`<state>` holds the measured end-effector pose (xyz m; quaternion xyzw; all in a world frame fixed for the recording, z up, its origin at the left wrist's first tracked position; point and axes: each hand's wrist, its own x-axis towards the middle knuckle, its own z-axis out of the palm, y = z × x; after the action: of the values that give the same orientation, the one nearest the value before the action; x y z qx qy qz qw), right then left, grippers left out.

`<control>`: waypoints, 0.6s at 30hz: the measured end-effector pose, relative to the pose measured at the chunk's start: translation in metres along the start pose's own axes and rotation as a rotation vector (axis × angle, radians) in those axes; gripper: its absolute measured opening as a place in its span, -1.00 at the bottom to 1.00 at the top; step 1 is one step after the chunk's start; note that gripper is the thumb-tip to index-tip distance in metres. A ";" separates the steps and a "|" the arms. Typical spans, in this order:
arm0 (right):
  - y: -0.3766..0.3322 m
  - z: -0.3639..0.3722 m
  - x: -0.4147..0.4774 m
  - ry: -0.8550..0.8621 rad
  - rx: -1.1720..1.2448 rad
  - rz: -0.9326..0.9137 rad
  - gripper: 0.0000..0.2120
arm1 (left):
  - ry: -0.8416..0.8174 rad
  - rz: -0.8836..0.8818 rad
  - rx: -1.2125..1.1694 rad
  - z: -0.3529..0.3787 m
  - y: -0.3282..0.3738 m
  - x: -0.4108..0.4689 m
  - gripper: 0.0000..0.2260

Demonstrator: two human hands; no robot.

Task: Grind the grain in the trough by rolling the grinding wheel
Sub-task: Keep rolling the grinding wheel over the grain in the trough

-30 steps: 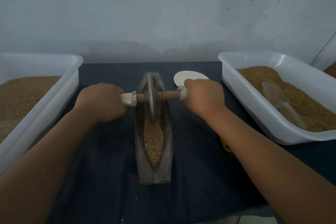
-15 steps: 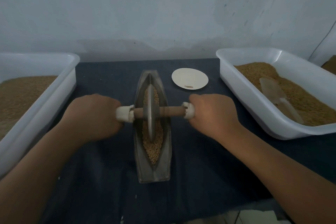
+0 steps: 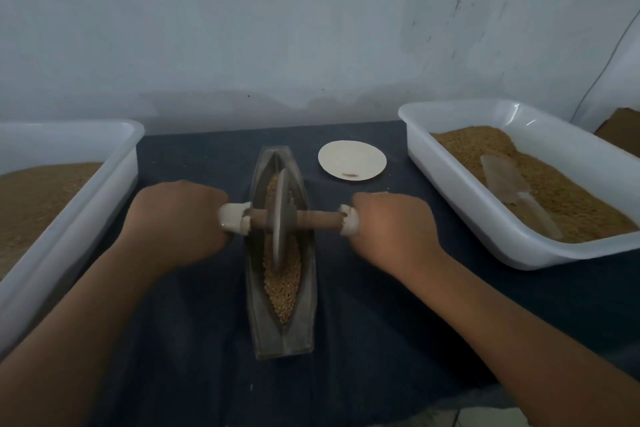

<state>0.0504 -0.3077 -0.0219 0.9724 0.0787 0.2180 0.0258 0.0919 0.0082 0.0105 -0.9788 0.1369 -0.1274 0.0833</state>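
Wheel: grey metal grinding disc [image 3: 278,243] stands upright amid golden grain [image 3: 282,288] in boat-shaped grey trough [image 3: 255,295].
Hands: left hand [image 3: 176,218] and right hand [image 3: 391,229] each clasp a white-capped wooden axle [image 3: 318,220] end, likely to press evenly.

Dull grey metal grinding wheel [image 3: 278,218] on a wooden axle [image 3: 317,219], glossy white plastic tubs [image 3: 485,198], matt dark cloth [image 3: 194,340] over the desk

I see tan grain [image 3: 282,282], a grey trough [image 3: 284,343] and wheel [image 3: 278,218], a cream plate [image 3: 352,159], white tubs [image 3: 460,204], plain dark-blue cloth [image 3: 381,322]
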 end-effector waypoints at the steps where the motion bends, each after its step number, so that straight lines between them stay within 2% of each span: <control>1: 0.000 -0.003 -0.008 0.009 0.013 -0.007 -0.69 | 0.021 0.005 -0.005 0.000 0.000 -0.005 -0.75; 4: 0.000 -0.008 -0.017 0.070 0.009 -0.028 -0.67 | 0.035 0.004 -0.018 0.001 -0.001 -0.017 -0.75; 8: -0.002 -0.002 0.017 0.110 -0.069 -0.012 -0.67 | -0.077 -0.053 -0.077 0.002 -0.002 -0.001 -0.80; 11: -0.004 0.007 0.055 0.054 -0.065 0.014 -0.67 | -0.135 -0.106 -0.148 0.003 -0.004 0.019 -0.80; 18: -0.003 0.015 0.041 0.071 -0.073 0.041 -0.69 | -0.019 -0.074 -0.081 0.009 -0.005 0.017 -0.76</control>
<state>0.0930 -0.2986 -0.0184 0.9639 0.0515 0.2555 0.0538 0.1119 0.0094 0.0071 -0.9870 0.1048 -0.1152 0.0401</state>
